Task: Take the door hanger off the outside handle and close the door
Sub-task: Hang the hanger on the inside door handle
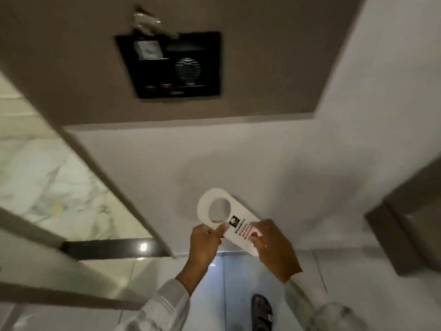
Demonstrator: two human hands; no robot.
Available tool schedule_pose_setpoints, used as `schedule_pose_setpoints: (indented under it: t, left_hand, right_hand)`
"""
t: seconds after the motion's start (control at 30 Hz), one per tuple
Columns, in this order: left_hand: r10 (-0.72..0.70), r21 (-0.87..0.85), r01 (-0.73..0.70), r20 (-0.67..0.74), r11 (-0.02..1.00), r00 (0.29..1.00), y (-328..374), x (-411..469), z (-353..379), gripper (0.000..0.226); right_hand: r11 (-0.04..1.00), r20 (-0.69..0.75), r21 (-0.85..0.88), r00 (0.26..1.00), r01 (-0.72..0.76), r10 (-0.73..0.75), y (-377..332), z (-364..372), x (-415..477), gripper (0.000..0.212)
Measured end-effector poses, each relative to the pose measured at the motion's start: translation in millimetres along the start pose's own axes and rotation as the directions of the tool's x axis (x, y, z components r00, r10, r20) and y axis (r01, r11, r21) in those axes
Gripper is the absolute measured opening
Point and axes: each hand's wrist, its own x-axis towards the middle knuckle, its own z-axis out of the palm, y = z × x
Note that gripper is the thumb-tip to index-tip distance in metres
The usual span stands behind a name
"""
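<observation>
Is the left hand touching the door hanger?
Touching. The head view shows the left hand pinching the door hanger just below its round hole, thumb pressed on the card's face; the right hand holds its lower end.

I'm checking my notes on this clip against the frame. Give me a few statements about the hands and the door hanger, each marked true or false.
1. Both hands hold the door hanger. True.
2. The hanger hangs on a door handle. False: its round hole is empty, held in the air.
3. The left hand grips the hanger's edge just below its hole. True.
4. The right hand is empty. False: it holds the printed end.
5. The black wall panel is below the hands. False: it is above them.
</observation>
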Motion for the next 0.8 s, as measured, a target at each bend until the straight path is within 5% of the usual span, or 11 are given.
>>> schedule_pose_setpoints:
  t: [0.07,0.17,0.27,0.43,0.53,0.67,0.8]
  left_hand:
    - [0.037,0.115,-0.056,0.163,0.992,0.986,9,3,45,0.019]
    - [0.069,0.153,-0.133,0.366,0.979,0.928,30,4,124,0.021]
    - [0.093,0.134,-0.178,0.481,0.975,0.872,37,-5,196,0.009]
    - [0.072,0.295,-0.326,0.632,0.898,0.772,12,-32,329,0.028]
    - [0.076,0.353,-0.426,0.69,0.833,0.72,13,-37,388,0.024]
    - [0.117,0.35,-0.598,0.79,0.721,0.602,11,-31,464,0.011]
    - [0.191,0.336,-0.721,0.818,0.606,0.542,17,-21,520,0.022]
  right_hand:
    - [0.984,-0.077,0.08,0.983,-0.16,0.166,48,-37,-12,0.044]
    - [0.922,-0.08,0.217,0.936,-0.32,0.343,117,-91,-36,0.01]
    - [0.784,-0.123,0.452,0.841,-0.425,0.527,168,-120,-62,0.02]
    - [0.45,-0.133,0.792,0.602,-0.413,0.787,253,-162,-113,0.018]
    - [0.346,-0.142,0.859,0.473,-0.377,0.869,288,-186,-123,0.004]
    - [0.322,-0.199,0.845,0.308,-0.426,0.93,331,-220,-112,0.024]
    - [0.474,-0.372,0.675,0.295,-0.565,0.88,364,-246,-90,0.007]
